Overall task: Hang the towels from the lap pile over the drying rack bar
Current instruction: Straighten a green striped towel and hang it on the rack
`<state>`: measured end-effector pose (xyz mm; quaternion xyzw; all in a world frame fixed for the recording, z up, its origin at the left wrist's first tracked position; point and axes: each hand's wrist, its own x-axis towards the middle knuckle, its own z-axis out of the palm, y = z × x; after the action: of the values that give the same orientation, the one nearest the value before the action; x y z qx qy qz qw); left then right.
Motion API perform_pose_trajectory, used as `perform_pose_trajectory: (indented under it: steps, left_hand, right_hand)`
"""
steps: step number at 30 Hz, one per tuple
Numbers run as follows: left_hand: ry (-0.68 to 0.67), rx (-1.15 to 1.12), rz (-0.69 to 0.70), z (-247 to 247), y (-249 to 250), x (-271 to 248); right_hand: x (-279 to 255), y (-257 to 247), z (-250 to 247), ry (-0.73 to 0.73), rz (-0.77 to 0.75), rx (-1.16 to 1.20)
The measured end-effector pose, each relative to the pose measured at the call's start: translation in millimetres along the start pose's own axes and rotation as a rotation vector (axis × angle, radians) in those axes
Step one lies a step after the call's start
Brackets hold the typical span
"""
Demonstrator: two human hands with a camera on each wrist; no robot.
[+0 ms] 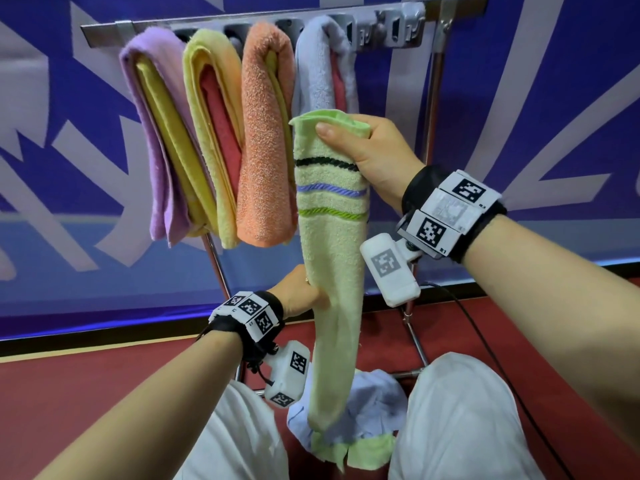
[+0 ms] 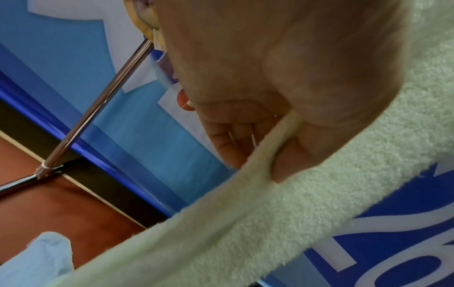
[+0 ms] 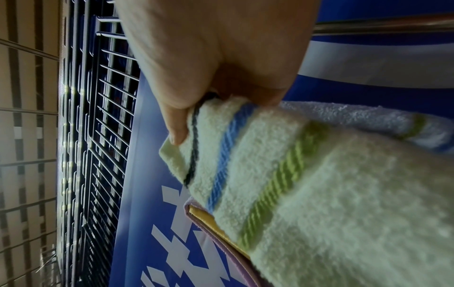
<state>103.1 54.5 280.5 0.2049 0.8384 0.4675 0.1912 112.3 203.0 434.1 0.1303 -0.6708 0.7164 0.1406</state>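
Observation:
A pale green towel [image 1: 330, 244] with black, blue and green stripes hangs vertically in front of the drying rack bar [image 1: 263, 24]. My right hand [image 1: 367, 150] grips its top end below the bar, thumb across the hem; the right wrist view shows the towel [image 3: 319, 194] bunched in that hand [image 3: 216, 64]. My left hand [image 1: 304, 296] pinches the towel's left edge lower down, and the left wrist view shows the thumb and fingers [image 2: 282, 120] closed on the towel's edge [image 2: 245, 203]. The towel's lower end reaches the lap pile [image 1: 377, 403], a light blue towel over a green one.
Purple [image 1: 156, 133], yellow [image 1: 211, 133], orange [image 1: 266, 133] and light blue [image 1: 322, 64] towels hang folded over the bar's left and middle. Grey clips [image 1: 391, 27] sit along its right part. A metal upright [image 1: 433, 109], red floor, a black cable [image 1: 485, 334] and a blue banner lie behind.

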Motion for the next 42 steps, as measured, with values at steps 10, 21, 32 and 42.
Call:
perform_pose_trajectory:
  steps: [10, 21, 32, 42]
  left_hand:
    - [0.109, 0.063, 0.029, -11, -17, 8]
    - [0.175, 0.006, 0.022, -17, -28, 16]
    - [0.080, 0.117, -0.065, -18, -63, 10]
    - [0.137, -0.237, -0.039, -9, -70, 5]
  right_hand:
    - [3, -1, 1, -0.016, -0.017, -0.025]
    - [12, -16, 2, -0.029, -0.032, -0.010]
    - [36, -46, -6, -0.008, -0.131, 0.011]
    - [48, -50, -19, 0.107, -0.228, 0.072]
